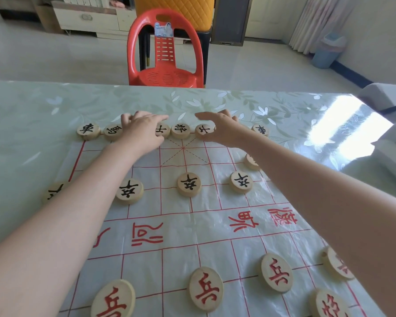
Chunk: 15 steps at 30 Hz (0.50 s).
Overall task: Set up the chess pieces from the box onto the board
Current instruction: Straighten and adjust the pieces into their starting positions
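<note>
1. the left forearm (62,209) and the right forearm (318,193) are bare and reach forward from the lower corners, converging toward the far middle.
2. the left hand (142,131) lies palm down, with its thumb stretched out to the right and its fingers bent downward on the far side.
3. the right hand (223,131) is also palm down, near the left hand but apart from it. its thumb points left and its fingers curl away behind the knuckles.
4. the hands hide whether either set of fingertips grips anything.
</note>
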Motion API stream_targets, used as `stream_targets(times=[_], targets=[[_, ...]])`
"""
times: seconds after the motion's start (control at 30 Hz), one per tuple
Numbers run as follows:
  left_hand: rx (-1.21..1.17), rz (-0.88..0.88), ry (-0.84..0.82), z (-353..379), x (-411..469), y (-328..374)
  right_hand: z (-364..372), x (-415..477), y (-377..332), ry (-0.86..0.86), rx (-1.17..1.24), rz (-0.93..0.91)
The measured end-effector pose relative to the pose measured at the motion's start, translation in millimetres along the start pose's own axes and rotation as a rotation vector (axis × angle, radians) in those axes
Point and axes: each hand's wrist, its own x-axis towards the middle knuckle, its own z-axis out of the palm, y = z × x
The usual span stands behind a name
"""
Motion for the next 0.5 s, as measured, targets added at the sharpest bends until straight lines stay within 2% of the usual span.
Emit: stream_targets(times=[0.27, 0.37, 0.5], targets=[[0.105, -0.037, 0.065, 1.4, 1.9, -4.6, 13.8, 4.6, -2.0, 0.106, -0.061, 0.084], [0.107, -0.040, 0.102, 3.6, -0.6, -2.2, 11.4, 0.1, -1.3, 0.079, 0.013, 0.082], [0.006, 0.013, 0.033, 7.4, -2.5, -2.2, 2.0, -7.1, 0.9, 0.031, 0.071, 0.054]])
